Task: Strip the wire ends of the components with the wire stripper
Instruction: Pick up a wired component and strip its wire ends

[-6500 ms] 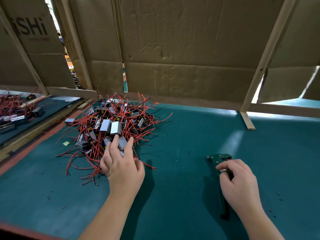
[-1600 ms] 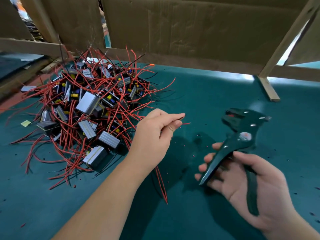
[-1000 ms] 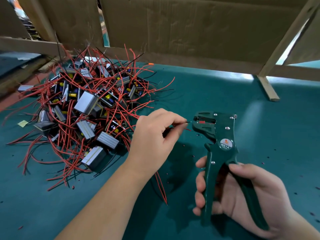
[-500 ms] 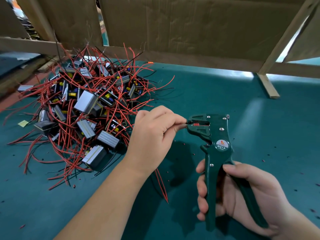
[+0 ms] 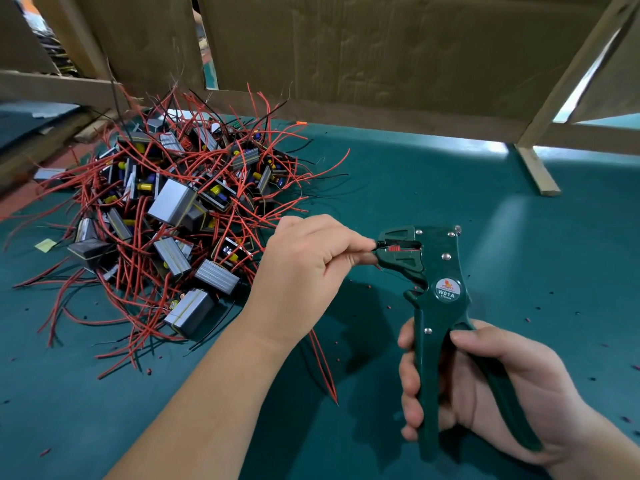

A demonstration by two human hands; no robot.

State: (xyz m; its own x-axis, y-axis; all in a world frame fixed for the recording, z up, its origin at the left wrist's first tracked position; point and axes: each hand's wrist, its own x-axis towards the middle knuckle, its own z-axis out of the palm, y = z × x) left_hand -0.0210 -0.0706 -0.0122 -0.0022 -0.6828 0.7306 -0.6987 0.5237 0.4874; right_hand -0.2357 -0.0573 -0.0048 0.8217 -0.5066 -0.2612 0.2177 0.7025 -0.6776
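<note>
One teal table point(image 5: 519, 258). One tangled heap of grey box components point(image 5: 173, 216) on it, left. One dark green wire stripper point(image 5: 440, 299) centre-right, long axis near-far, mouth facing left, right hand point(image 5: 491, 389) grip round handles. Red wire point(image 5: 321, 358) pinched in left hand point(image 5: 304, 268) grip at mouth.

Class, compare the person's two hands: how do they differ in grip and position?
The left hand pinches a wire by its end between thumb and fingers; the right hand wraps its fingers round the handles of the stripper. The left hand is level with the stripper head, holding the wire at it; the right hand is lower, nearer the camera. Both are bare and grip something.
</note>
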